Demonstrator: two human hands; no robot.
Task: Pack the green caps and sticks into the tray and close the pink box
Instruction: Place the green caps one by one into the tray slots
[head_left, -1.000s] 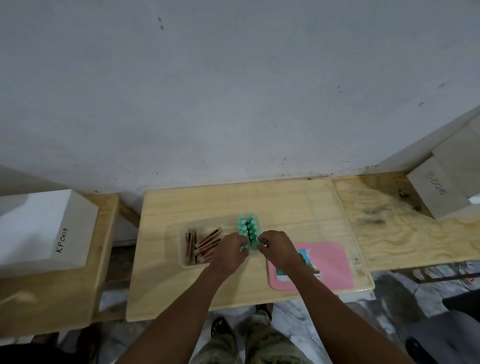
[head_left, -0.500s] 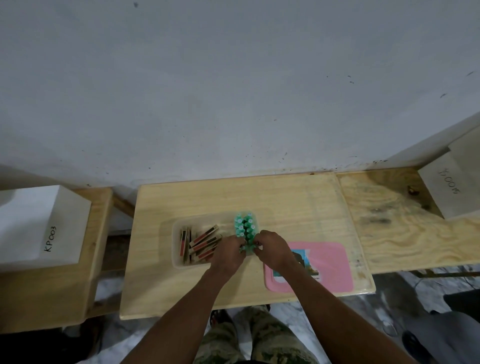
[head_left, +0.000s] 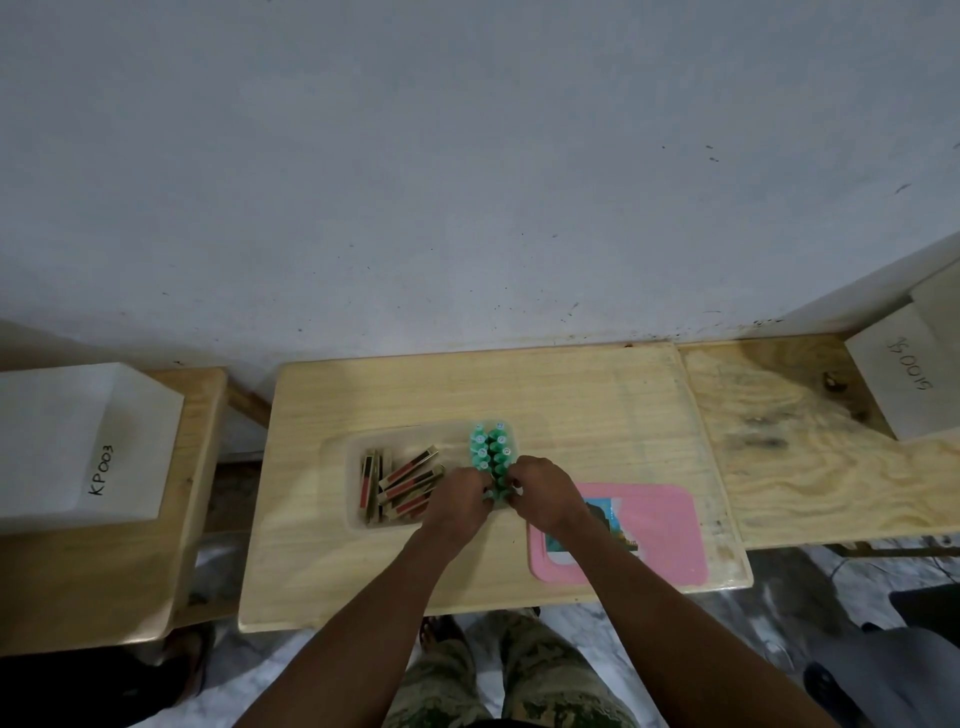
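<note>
Dim, flat light; soft focus; wide-angle bending at edges.

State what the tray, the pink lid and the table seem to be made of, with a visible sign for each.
Tray: likely clear plastic; the wood shows through its rim.
Pink lid: probably smooth plastic, with even colour and rounded corners.
Table: pale wood with visible grain.

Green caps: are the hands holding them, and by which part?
Both hands, left hand and right hand, pinch the near end of the green caps cluster from either side, in the tray.
</note>
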